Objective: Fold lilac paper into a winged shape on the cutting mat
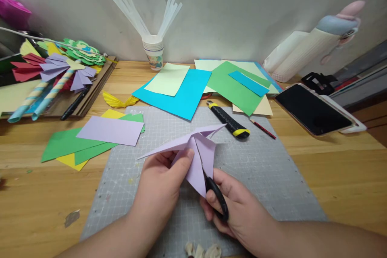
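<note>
A folded piece of lilac paper (pixel 193 169) is pinched between the thumb and fingers of my left hand (pixel 169 173). It has several pointed flaps spreading to the left, right and toward me. My right hand (pixel 228 203) is closed around black-handled scissors (pixel 219 197), with fingers through the handle. The scissor blades lie in a slit between two lilac flaps and are mostly hidden by the paper. Both hands are above a grey cutting mat (pixel 256 197). A black and yellow utility knife (pixel 229 121) lies on the mat just beyond the lilac paper.
Lilac (pixel 110 130), green and yellow strips lie left. Blue (pixel 178 105) and green (pixel 223 84) sheets, a pencil (pixel 263 128) and a paper cup (pixel 153 54) of white sticks are at the back. Paper flowers (pixel 66 68) stand left; a phone (pixel 314 109) and bottle (pixel 314 48) right.
</note>
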`<control>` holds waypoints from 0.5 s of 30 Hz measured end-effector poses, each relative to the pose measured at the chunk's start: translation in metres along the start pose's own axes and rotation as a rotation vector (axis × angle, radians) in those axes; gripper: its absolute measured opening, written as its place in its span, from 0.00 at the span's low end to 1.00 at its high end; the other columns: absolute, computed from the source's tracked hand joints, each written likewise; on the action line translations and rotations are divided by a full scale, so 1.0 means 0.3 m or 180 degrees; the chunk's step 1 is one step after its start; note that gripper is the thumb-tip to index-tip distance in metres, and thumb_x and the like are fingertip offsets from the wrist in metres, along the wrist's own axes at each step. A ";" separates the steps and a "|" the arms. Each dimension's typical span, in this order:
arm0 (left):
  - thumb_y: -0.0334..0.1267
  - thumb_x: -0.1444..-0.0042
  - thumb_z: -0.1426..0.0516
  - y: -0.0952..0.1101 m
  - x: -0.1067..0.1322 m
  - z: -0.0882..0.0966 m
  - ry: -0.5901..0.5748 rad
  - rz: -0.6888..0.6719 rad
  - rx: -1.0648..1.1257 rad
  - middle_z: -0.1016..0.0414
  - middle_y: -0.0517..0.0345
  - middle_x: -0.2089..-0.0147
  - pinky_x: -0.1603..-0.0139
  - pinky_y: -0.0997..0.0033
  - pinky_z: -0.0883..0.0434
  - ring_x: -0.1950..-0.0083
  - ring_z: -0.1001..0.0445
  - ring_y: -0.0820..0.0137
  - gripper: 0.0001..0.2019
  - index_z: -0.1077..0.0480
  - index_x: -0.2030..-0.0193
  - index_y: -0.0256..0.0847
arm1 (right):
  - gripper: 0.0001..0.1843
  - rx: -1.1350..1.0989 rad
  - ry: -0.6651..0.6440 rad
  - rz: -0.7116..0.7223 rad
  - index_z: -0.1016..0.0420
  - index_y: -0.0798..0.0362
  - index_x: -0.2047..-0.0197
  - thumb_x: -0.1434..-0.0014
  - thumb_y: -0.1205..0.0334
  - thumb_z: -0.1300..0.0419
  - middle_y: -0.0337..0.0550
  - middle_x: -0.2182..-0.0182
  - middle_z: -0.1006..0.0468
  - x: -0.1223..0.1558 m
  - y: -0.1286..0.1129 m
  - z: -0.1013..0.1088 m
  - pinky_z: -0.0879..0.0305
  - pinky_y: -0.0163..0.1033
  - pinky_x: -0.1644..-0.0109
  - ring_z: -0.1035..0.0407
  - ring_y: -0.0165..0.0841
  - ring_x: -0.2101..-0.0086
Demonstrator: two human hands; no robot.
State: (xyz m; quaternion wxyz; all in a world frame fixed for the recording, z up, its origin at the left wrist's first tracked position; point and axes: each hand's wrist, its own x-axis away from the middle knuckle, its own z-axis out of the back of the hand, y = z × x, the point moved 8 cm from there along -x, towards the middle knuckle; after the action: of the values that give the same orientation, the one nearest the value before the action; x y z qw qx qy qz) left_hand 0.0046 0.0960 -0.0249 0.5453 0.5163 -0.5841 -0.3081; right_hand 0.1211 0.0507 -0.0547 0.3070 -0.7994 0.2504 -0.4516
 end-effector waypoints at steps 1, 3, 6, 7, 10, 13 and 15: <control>0.42 0.53 0.33 0.000 0.000 -0.001 -0.0012 0.0002 -0.0009 0.21 0.59 0.71 0.67 0.78 0.31 0.69 0.27 0.73 0.09 0.22 0.69 0.39 | 0.30 0.0012 0.0017 -0.0012 0.38 0.50 0.64 0.56 0.36 0.33 0.27 0.82 0.35 0.000 0.001 0.001 0.64 0.28 0.86 0.55 0.18 0.87; 0.43 0.53 0.33 -0.002 0.001 -0.002 -0.0029 -0.0003 -0.0013 0.21 0.57 0.70 0.68 0.78 0.31 0.69 0.27 0.73 0.10 0.22 0.69 0.38 | 0.29 0.0067 0.0019 -0.0023 0.38 0.50 0.64 0.55 0.37 0.33 0.27 0.82 0.35 0.000 0.004 0.003 0.64 0.28 0.86 0.55 0.17 0.87; 0.45 0.53 0.33 -0.009 -0.005 0.006 -0.0014 0.0011 0.0006 0.21 0.57 0.69 0.68 0.77 0.31 0.69 0.28 0.72 0.13 0.23 0.68 0.37 | 0.27 0.0187 -0.0112 0.0008 0.38 0.50 0.64 0.52 0.38 0.34 0.27 0.80 0.34 0.001 0.005 -0.004 0.62 0.27 0.88 0.54 0.17 0.88; 0.46 0.53 0.33 -0.013 -0.010 0.015 0.0037 0.0037 0.0039 0.22 0.57 0.70 0.69 0.77 0.31 0.70 0.28 0.73 0.13 0.24 0.68 0.37 | 0.26 0.0253 -0.0162 -0.0004 0.39 0.50 0.65 0.51 0.39 0.35 0.27 0.79 0.33 0.001 0.004 -0.005 0.62 0.27 0.88 0.54 0.16 0.89; 0.47 0.54 0.32 -0.015 -0.032 0.053 0.0272 0.0079 0.0284 0.23 0.60 0.70 0.70 0.77 0.32 0.70 0.29 0.74 0.15 0.26 0.67 0.38 | 0.21 0.0624 -0.0281 -0.0156 0.42 0.49 0.67 0.47 0.44 0.38 0.28 0.78 0.31 -0.001 -0.011 0.007 0.61 0.28 0.88 0.53 0.17 0.90; 0.45 0.57 0.31 0.009 -0.058 0.082 0.0445 0.0030 0.0571 0.24 0.62 0.70 0.69 0.79 0.32 0.71 0.30 0.76 0.17 0.27 0.65 0.38 | 0.13 0.1297 -0.0386 -0.0403 0.40 0.50 0.65 0.46 0.55 0.39 0.29 0.77 0.30 -0.005 -0.049 0.063 0.57 0.28 0.87 0.50 0.19 0.87; 0.44 0.62 0.29 0.028 -0.068 0.092 0.0554 0.0057 0.0673 0.24 0.61 0.69 0.69 0.80 0.32 0.70 0.30 0.76 0.20 0.27 0.65 0.37 | 0.08 0.1952 -0.0572 -0.0381 0.36 0.51 0.64 0.47 0.63 0.40 0.33 0.73 0.27 -0.005 -0.094 0.110 0.48 0.28 0.81 0.41 0.23 0.80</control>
State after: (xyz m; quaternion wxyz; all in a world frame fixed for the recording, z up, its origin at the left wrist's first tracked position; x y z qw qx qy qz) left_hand -0.0265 0.1119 -0.0296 0.5392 0.5904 -0.5683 -0.1940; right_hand 0.1527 0.0798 -0.0487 0.5274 -0.7196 0.0272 -0.4509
